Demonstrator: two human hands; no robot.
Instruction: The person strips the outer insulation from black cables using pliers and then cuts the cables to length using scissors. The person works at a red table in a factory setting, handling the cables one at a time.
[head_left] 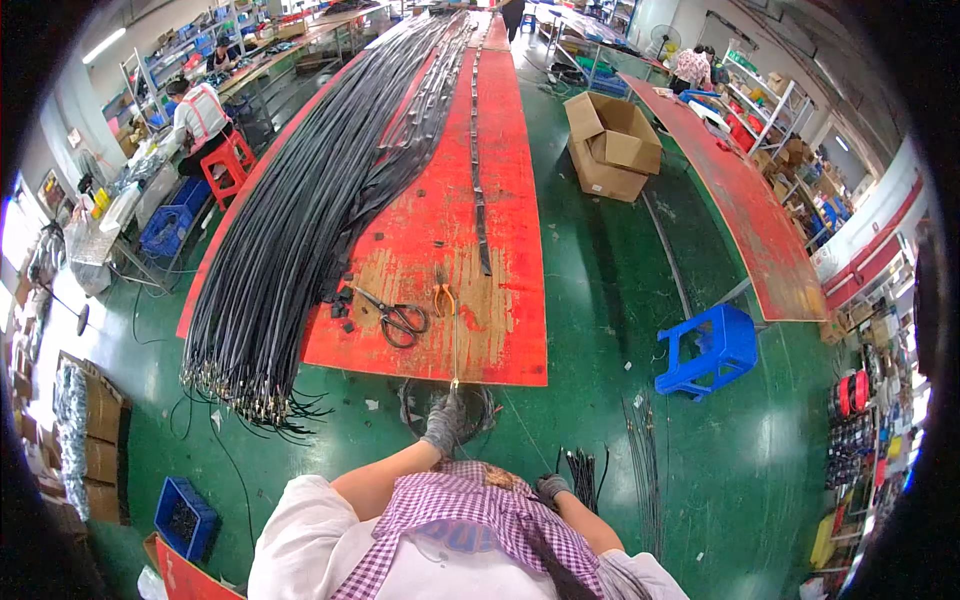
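Note:
My left hand [445,422], in a grey glove, is raised at the near edge of the red table. Its fingers are closed on the near end of a thin pale rod or wire [457,345], which runs away over the tabletop. Orange-handled pliers [444,297] lie at the far part of that strand. To their left rest black-handled scissors [400,320]. Low on the right, my gloved right hand [550,488] has its fingers curled beside a bundle of black cables [583,475]; what it grips, if anything, is hidden.
Long black cables [300,230] cover the table's left side, ends hanging over the near edge. A black strip [478,190] lies along the red table [510,200]. Right of it stand an open cardboard box [612,150] and a blue stool [712,350]. A blue crate [186,518] sits lower left.

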